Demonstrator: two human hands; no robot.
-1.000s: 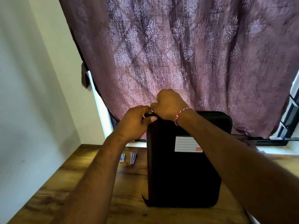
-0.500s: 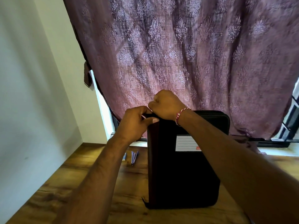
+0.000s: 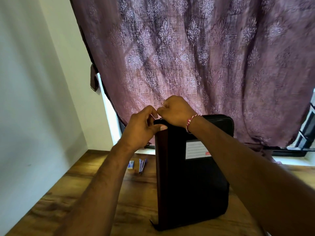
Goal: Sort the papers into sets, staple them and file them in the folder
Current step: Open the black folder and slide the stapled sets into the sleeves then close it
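Folder (image 3: 192,184), black and closed, stands upright on its bottom edge on the wooden table (image 3: 85,193), spine towards my left; I cannot see anything it holds.

My left hand (image 3: 141,128) has its grip on the top left corner, with the thumb pressed flat on the front cover and the fingers curled round behind. My right hand (image 3: 175,109) meets it at that same corner, its grip closed tight, fingers curled and pinching at the top edge. The exact bit pinched is too small for me to make out. A red-and-white thread (image 3: 190,120) circles the right wrist.

A white lined label (image 3: 197,149) sits high on the cover. Left of the folder, near the far edge of the table, lie a blue stapler (image 3: 142,166) and, just beside it, a small blue-and-white box (image 3: 131,164). A purple patterned curtain (image 3: 187,57) hangs behind.
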